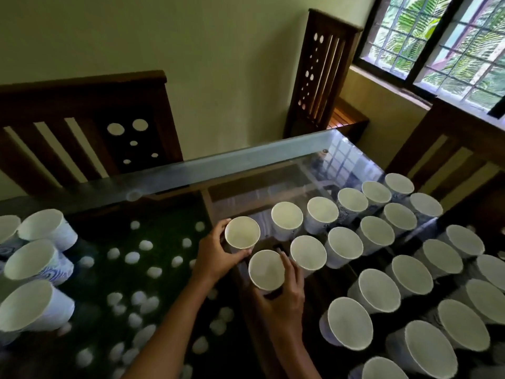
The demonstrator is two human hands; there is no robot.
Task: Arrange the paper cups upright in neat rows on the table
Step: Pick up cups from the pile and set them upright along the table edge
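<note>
Person's left hand (216,259) has fingers clamped on an upright paper cup (242,232) ending the far row; right hand (285,299) fingers clamped on a second cup (266,270) ending the next row, on the glass surface (246,162).

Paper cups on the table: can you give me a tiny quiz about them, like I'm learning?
1. True or false: the left grip and the right grip each hold a paper cup.
2. The top of the table is: A) glass, B) cloth, C) bare wood.
3. Fill in: the cup nearer the camera is held by the ___ grip, and the farther cup by the other.
Key: 1 true; 2 A; 3 right.
</note>
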